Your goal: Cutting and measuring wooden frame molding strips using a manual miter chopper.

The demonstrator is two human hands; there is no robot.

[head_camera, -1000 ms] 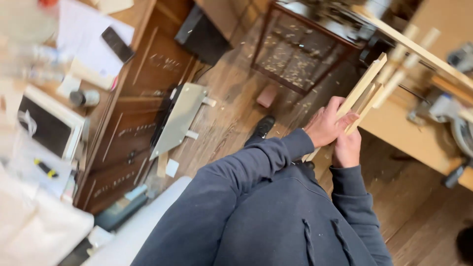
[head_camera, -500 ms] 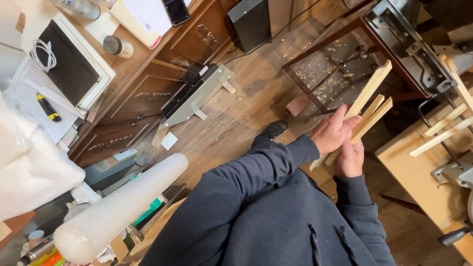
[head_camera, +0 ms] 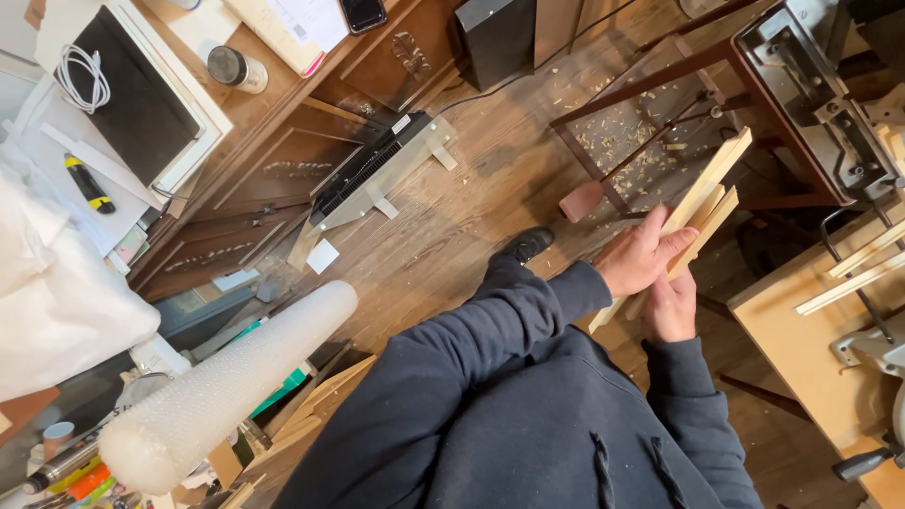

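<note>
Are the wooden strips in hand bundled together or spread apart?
Bundled: the wooden strips lie side by side, gripped by the left hand and right hand.

dark phone [head_camera: 363,13] on desk, black rectangular screen [head_camera: 123,99]

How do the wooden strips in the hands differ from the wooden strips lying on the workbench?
The held wooden strips are bundled, gripped by the left hand and right hand; the bench wooden strips lie loose, untouched, on the workbench. The held ones hang above the floor; the others rest flat. Both are pale, thin and long.
</note>
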